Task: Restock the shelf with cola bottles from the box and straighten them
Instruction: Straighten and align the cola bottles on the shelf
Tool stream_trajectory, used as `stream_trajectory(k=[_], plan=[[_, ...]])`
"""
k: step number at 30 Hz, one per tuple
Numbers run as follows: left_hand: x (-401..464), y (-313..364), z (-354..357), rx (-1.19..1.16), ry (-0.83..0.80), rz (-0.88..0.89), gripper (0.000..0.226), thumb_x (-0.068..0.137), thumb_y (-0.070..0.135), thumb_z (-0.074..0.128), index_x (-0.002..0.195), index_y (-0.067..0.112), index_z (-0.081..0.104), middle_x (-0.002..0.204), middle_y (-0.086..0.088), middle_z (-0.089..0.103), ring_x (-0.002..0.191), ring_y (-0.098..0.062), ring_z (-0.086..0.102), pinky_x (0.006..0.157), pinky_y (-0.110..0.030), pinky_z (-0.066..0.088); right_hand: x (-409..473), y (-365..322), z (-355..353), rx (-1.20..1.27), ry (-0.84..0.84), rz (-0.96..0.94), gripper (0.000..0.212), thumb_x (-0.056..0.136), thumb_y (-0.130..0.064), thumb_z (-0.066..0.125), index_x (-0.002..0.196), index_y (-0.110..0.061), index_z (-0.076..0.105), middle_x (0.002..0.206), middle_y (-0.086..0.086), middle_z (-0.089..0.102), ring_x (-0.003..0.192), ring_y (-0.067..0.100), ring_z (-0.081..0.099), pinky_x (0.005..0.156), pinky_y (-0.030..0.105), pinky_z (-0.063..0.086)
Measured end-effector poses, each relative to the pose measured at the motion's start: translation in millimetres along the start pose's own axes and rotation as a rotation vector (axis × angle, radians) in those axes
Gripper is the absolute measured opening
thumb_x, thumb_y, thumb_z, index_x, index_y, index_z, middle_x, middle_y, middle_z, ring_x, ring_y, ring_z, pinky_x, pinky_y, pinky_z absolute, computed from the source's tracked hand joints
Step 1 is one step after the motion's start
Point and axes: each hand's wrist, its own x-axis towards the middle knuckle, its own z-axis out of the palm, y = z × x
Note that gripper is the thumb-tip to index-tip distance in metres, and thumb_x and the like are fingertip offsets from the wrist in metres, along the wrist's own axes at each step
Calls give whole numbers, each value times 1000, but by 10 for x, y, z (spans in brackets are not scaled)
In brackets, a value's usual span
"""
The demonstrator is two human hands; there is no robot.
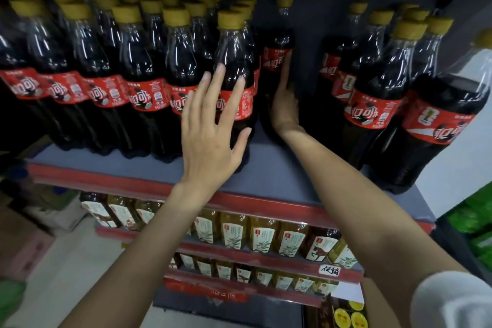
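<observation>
Cola bottles with yellow caps and red labels fill the grey shelf [269, 168]. My left hand [210, 130] lies flat with spread fingers against the front cola bottle [234, 42] at the right end of the left block. My right hand [285, 98] reaches deeper into the gap, its straight fingers pressed against the side of a single cola bottle [278, 42] standing further back. Another group of cola bottles [383, 80] stands to the right of the gap. No box is in view.
Below the grey shelf run lower shelves with tea bottles [263, 237] and red price rails [255, 208]. A handwritten white tag [329, 270] hangs on one rail. Green packages [474, 218] sit at the right edge. Yellow-lidded tins [348, 317] show at the bottom.
</observation>
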Motion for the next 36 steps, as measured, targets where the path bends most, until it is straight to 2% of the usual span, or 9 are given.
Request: stream_trajectory(k=[7, 11, 15, 18, 21, 24, 29, 33, 36], plan=[[-54, -15, 56, 10, 6, 13, 72, 89, 27, 67, 147, 16, 26, 153, -10, 16, 144, -31, 16, 119, -46, 12, -354, -111, -335, -3, -47, -76, 78, 91, -2, 54, 154, -17, 11, 153, 20, 22, 140, 36, 30, 115, 37, 26], [-62, -40, 95, -10, 28, 23, 66, 93, 28, 63, 147, 15, 27, 153, -11, 17, 143, -33, 18, 119, -48, 14, -1040, -97, -733, 115, 195, -260, 45, 92, -5, 55, 137, -9, 50, 133, 10, 52, 121, 22, 53, 103, 28, 41], [-62, -26, 141, -43, 80, 4, 63, 91, 27, 62, 144, 15, 31, 152, -12, 21, 142, -33, 21, 119, -45, 12, -1566, 86, -904, 113, 563, -276, 24, 93, -4, 56, 116, -3, 63, 107, 6, 65, 99, 19, 61, 87, 29, 50], [-82, 14, 163, -46, 98, -11, 65, 88, 24, 64, 144, 13, 32, 151, -14, 24, 142, -33, 21, 119, -45, 12, -1660, 251, -938, -17, 690, -128, 41, 90, -12, 62, 130, -6, 53, 121, 15, 55, 111, 25, 51, 92, 20, 39], [-105, 44, 159, -49, 92, -23, 68, 86, 22, 64, 145, 12, 31, 152, -15, 22, 142, -33, 19, 120, -44, 9, -1634, 329, -962, -71, 535, 28, 76, 89, -23, 67, 151, -20, 22, 139, 16, 39, 122, 31, 47, 85, 32, 46], [-122, 46, 161, -47, 87, -19, 69, 86, 21, 65, 145, 12, 31, 152, -14, 21, 142, -33, 19, 120, -44, 10, -1575, 327, -949, -224, 476, 48, 92, 90, -24, 66, 152, -30, -1, 135, 17, 44, 109, 38, 56, 72, 45, 51], [-164, 88, 135, -63, 55, -53, 71, 86, 20, 65, 146, 14, 29, 153, -11, 18, 143, -33, 20, 120, -44, 13, -1509, 225, -961, -188, 401, 71, 96, 91, -18, 64, 151, -32, -9, 126, 16, 49, 95, 43, 59, 72, 44, 47], [-276, 164, 98, -129, 35, -132, 74, 82, 13, 69, 146, 11, 31, 154, -11, 20, 141, -32, 26, 116, -31, 24, -1338, 18, -831, -98, 247, -38, 109, 87, -14, 69, 145, -39, -20, 122, 17, 50, 90, 39, 62, 74, 39, 47], [-303, 235, 50, -216, 54, -255, 78, 79, 10, 75, 145, 10, 33, 149, -18, 29, 134, -27, 31, 108, -5, 19, -1076, -104, -655, -62, 153, -39, 110, 87, -11, 69, 145, -38, -20, 122, 20, 48, 83, 39, 64, 71, 35, 44]])
